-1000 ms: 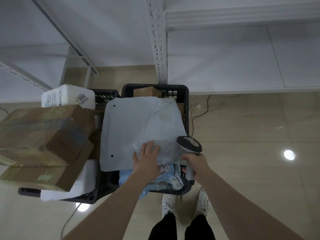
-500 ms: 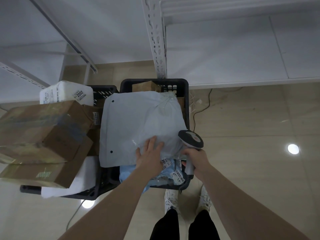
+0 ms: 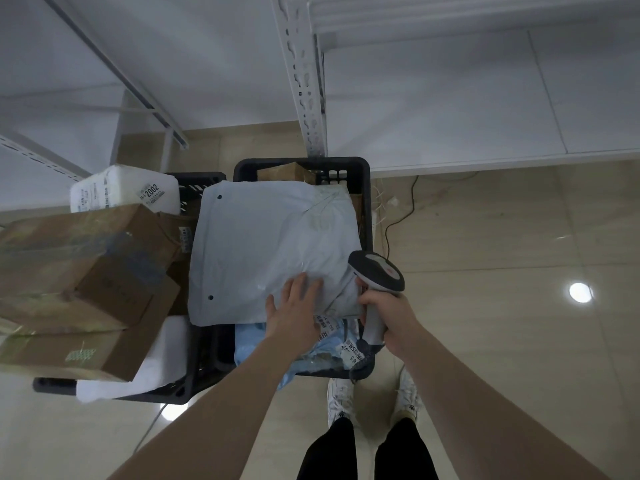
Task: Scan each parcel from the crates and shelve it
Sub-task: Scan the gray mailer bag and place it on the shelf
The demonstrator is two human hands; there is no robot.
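- Head view: since the earlier frames the left hand (image 3: pixel 294 306) has barely shifted on the grey poly mailer (image 3: pixel 273 251), and the scanner (image 3: pixel 375 289) in the right hand (image 3: pixel 388 317) has stayed at the mailer's near right corner; only the camera has tipped a little.
- Head view, progress: the task looks early. The right-hand black crate (image 3: pixel 363 171) under the mailer holds a blue bag with printed labels (image 3: pixel 329 341) and a brown box (image 3: pixel 284 171) at its far end. Beside that crate, cardboard boxes (image 3: pixel 79 271) and a white foam box (image 3: pixel 121 192) are piled on a second crate. The white shelves (image 3: pixel 467 109) beyond the crate show no parcels in view.
- Head view, fingers: the left fingers (image 3: pixel 304 282) lie straight and spread flat on the mailer's near edge, pressing, not gripping. The right hand's fingers are wrapped round the scanner handle, its head touching or just beside the mailer's corner; I cannot tell which.
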